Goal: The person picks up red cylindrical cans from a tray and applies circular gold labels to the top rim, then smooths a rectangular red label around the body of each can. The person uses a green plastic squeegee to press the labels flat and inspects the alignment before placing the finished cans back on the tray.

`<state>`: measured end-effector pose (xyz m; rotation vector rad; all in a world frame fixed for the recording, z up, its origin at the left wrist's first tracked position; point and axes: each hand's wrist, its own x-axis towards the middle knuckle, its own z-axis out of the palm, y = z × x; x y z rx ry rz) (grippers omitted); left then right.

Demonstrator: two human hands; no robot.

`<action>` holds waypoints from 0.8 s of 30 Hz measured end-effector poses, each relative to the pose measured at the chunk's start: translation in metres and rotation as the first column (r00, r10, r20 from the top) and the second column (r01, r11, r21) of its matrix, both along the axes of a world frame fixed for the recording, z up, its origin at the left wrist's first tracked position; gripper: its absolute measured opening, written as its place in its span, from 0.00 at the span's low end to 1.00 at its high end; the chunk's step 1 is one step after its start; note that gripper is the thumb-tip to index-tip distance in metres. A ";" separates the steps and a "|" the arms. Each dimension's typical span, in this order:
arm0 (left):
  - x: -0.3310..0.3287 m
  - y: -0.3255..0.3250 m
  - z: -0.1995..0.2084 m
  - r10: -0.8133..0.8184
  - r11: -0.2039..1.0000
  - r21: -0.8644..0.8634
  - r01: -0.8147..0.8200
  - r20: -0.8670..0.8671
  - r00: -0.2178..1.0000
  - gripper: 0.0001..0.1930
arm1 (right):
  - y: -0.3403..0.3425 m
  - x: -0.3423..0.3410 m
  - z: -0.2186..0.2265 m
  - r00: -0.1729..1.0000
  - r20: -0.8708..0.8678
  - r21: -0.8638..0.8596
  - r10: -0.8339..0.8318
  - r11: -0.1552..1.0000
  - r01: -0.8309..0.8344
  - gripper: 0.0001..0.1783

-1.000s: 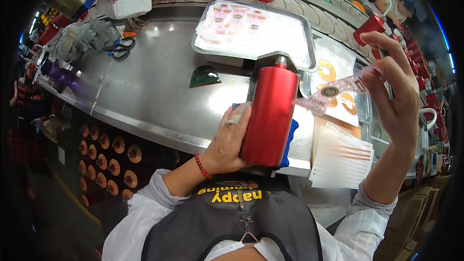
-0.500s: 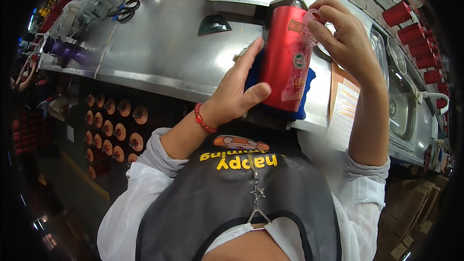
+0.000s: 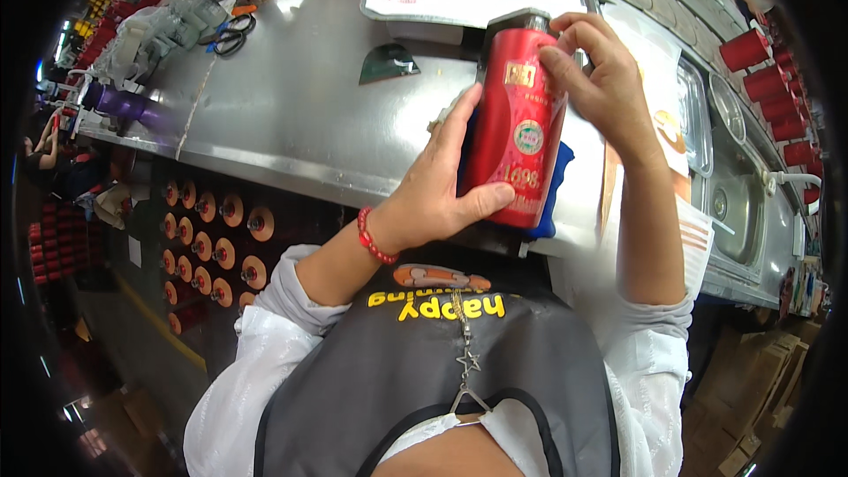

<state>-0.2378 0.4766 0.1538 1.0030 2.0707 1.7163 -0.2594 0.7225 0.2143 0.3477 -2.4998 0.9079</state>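
A red bottle [image 3: 499,137] with a metal neck lies at a slant in front of me, its neck end pointing away, over a blue cloth [image 3: 552,190]. A clear decal film [image 3: 530,163] with pink, white and gold print lies along its front. My left hand [image 3: 442,168] is around the left side of the bottle, long fingers stretched along it, thumb pressed on the front near the base. At the upper right shoulder, my right hand [image 3: 596,66] is closed, thumb and finger at the film's top edge. The pinched edge is mostly hidden.
A tray [image 3: 364,9] of printed decal sheets stands beyond the bottle. On the steel table lie a dark green scraper [image 3: 389,64], scissors [image 3: 233,35] and a purple object [image 3: 119,93]. Several red bottles [image 3: 764,84] line the right, near a sink [image 3: 738,212].
The film, held off the bottle's right side before, now lies over its front. The bottle has come slightly nearer, and my left thumb has settled on it. My right hand has moved slightly left and nearer.
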 end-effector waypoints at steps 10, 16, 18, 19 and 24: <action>-0.058 0.042 0.008 0.091 0.980 0.156 -0.125 0.204 0.975 0.40 | -0.032 0.048 -0.008 0.983 -0.082 0.084 -0.162 0.982 0.169 0.21; -0.080 0.061 -0.002 0.132 0.982 0.092 -0.164 0.281 0.951 0.32 | -0.031 0.052 -0.015 0.982 0.054 0.019 -0.180 0.984 0.179 0.26; -0.080 0.062 0.000 0.142 0.973 0.127 -0.194 0.337 0.931 0.29 | -0.030 0.050 -0.015 0.980 0.072 0.004 -0.183 0.983 0.183 0.26; -0.078 0.063 0.005 0.170 0.965 0.134 -0.227 0.344 0.924 0.27 | -0.030 0.049 -0.015 0.979 0.082 -0.004 -0.185 0.983 0.186 0.26; -0.061 0.035 0.020 0.158 0.980 0.170 -0.102 -0.355 0.922 0.26 | -0.030 0.059 -0.011 0.979 0.118 0.032 -0.164 0.986 0.161 0.27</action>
